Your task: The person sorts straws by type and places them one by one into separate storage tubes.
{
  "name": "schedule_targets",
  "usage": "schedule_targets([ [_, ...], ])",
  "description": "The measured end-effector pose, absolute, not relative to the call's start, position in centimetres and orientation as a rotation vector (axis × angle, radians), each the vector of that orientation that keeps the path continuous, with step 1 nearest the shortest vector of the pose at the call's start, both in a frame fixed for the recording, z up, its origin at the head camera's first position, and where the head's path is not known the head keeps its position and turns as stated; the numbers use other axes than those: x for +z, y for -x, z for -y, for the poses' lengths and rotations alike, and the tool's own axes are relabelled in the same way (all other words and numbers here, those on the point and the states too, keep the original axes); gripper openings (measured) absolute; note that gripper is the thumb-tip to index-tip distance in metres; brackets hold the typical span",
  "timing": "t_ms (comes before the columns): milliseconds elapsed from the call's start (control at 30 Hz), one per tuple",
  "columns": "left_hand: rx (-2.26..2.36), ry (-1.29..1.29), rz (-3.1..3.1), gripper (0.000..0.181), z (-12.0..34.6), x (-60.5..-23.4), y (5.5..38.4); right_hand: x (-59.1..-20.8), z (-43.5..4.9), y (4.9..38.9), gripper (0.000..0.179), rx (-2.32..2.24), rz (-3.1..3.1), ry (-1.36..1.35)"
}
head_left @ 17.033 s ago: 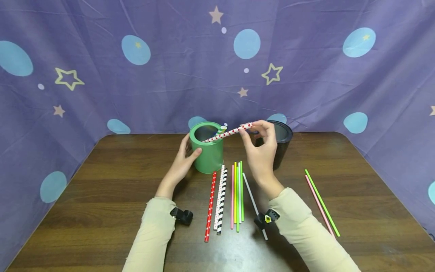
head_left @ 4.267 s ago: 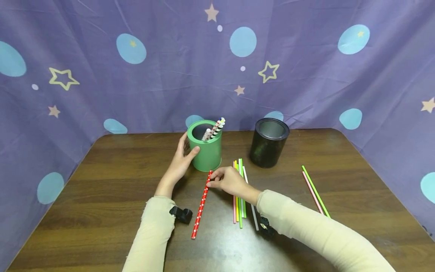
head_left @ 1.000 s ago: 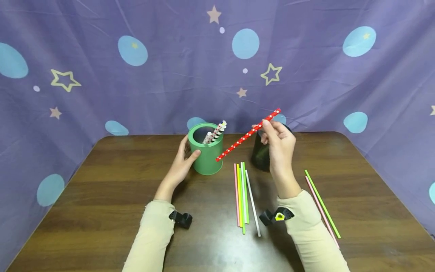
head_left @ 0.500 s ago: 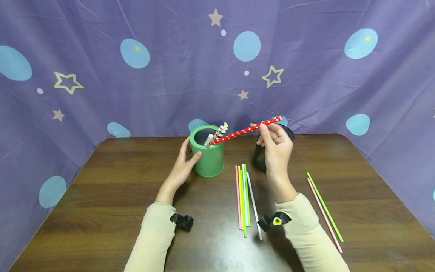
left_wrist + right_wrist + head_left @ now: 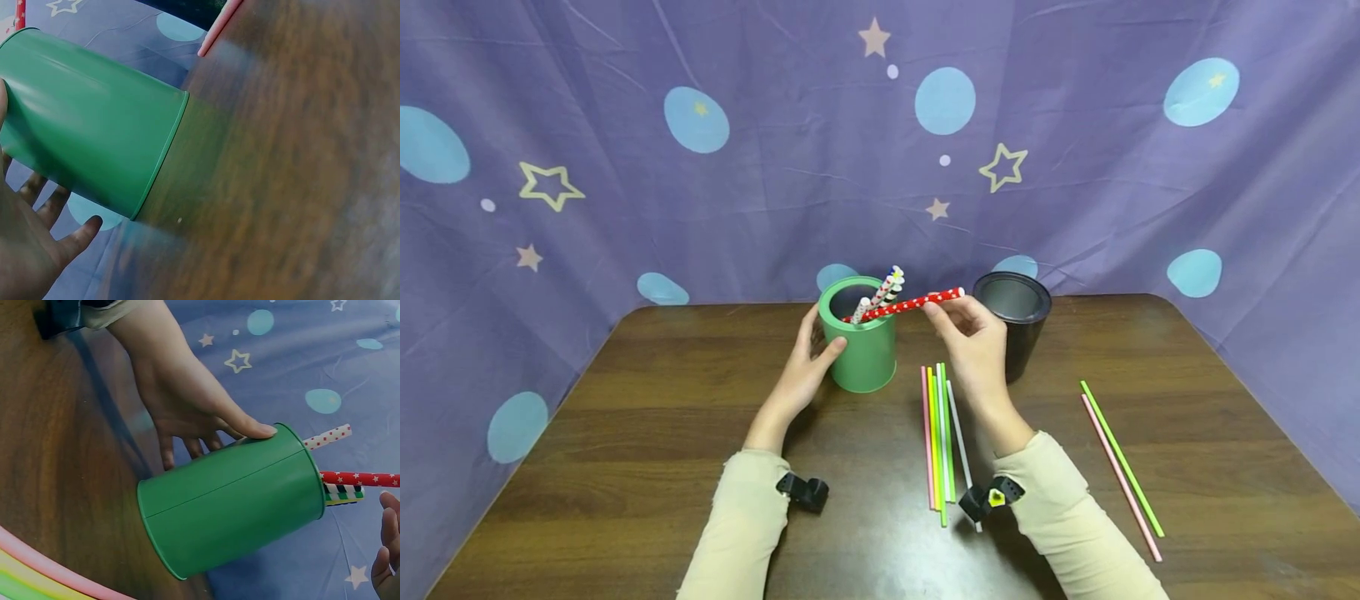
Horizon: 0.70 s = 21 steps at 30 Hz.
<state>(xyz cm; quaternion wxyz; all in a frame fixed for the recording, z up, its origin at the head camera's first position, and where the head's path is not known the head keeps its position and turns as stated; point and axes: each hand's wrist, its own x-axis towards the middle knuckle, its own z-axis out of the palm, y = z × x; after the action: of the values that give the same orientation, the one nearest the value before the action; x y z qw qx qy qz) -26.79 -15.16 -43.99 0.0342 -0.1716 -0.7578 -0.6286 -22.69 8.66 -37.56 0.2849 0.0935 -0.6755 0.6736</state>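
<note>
My left hand holds the green can by its left side, thumb near the rim and fingers behind. In the right wrist view this hand shows beside the can. Several patterned paper straws stick up from the can's opening. Between thumb and fingertips, my right hand pinches a red paper straw with white stars. That straw slants over the can's rim, its lower end inside the opening. In the left wrist view, the green can hides part of my left fingers.
A black can stands behind and right of my right hand. Several thin plain straws lie in a row on the wooden table, with a white straw beside them. Farther right lie a green straw and a pink straw.
White patterned and black-striped straws went from the table into the green can. The red straw was picked up; its lower end has entered the can as my right hand moved left.
</note>
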Motion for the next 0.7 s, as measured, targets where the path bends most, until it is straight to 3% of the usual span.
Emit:
schedule_targets([
  [700,-1.921,0.505,2.345,0.068,15.11,-43.94,26.73,-38.17,-8.49,22.72,0.025,1.892,1.858,-0.354],
])
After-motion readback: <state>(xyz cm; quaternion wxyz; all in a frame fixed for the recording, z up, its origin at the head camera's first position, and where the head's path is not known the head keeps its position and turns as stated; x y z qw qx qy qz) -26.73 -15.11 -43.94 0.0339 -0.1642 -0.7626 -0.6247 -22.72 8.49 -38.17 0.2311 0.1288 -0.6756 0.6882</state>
